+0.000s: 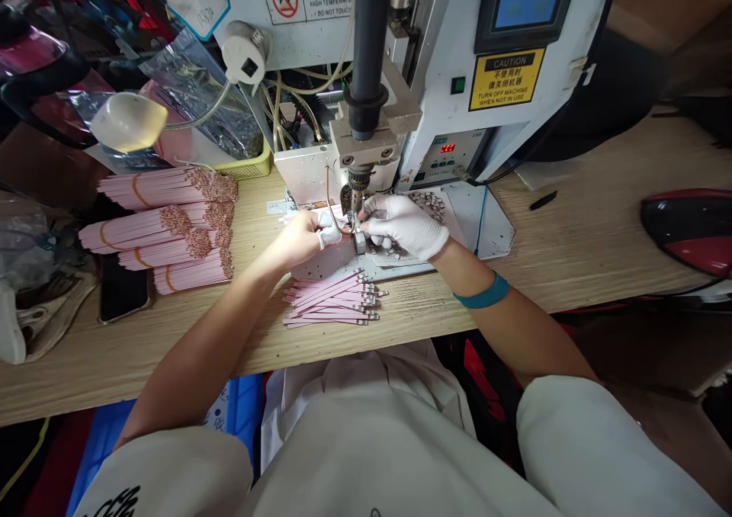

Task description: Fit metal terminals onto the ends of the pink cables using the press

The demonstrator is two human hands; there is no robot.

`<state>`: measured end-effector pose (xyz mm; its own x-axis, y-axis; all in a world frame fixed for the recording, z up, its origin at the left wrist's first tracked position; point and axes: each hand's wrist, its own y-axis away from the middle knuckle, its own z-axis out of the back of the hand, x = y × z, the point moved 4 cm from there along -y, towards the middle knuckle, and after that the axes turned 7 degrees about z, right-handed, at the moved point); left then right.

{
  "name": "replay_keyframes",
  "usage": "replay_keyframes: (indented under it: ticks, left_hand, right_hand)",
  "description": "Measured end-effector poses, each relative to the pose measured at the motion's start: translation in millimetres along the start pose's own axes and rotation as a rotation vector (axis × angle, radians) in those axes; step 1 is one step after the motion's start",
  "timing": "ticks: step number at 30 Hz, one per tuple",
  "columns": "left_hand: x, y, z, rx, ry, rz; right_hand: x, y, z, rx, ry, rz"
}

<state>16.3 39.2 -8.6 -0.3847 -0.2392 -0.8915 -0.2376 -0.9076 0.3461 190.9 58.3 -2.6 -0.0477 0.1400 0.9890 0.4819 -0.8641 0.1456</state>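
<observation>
Your left hand [300, 236], its fingertips capped in white, and your gloved right hand [403, 227] pinch in from either side on a small metal piece [359, 242] just under the press head [357, 178] of the bench machine [440, 151]; your fingers hide exactly how it is seated. Nearer you, a loose fan of metal-tipped pink strips [332, 301] lies on the table [142, 341], and banded bundles [165, 227] sit well to the left. The strips look light, thin and rather springy, so they will likely bend easily: take each by its pink body and keep pressure off the small metal tip.
</observation>
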Motion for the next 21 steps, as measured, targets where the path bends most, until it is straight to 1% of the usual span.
replay_keyframes:
  ticks: [5,7,11,17,21]
  left_hand:
    - [1.2,-0.4,1.1,0.0,-0.005,-0.01]
    - [1.4,0.1,2.1,-0.016,-0.029,-0.013]
    - [-1.4,1.4,2.0,-0.024,-0.055,-0.013]
    - [-8.4,2.0,-0.8,0.01,0.013,-0.028]
    - [-6.1,1.1,-0.2,0.013,0.031,-0.019]
  right_hand:
    - [0.8,0.3,-0.1,0.002,-0.004,-0.01]
    - [1.5,0.5,-0.1,-0.001,-0.009,-0.02]
    - [3.1,1.0,0.4,-0.018,-0.017,-0.027]
    - [2.8,1.5,0.7,-0.016,-0.036,-0.029]
    - [0.8,0.8,1.4,-0.012,-0.052,-0.023]
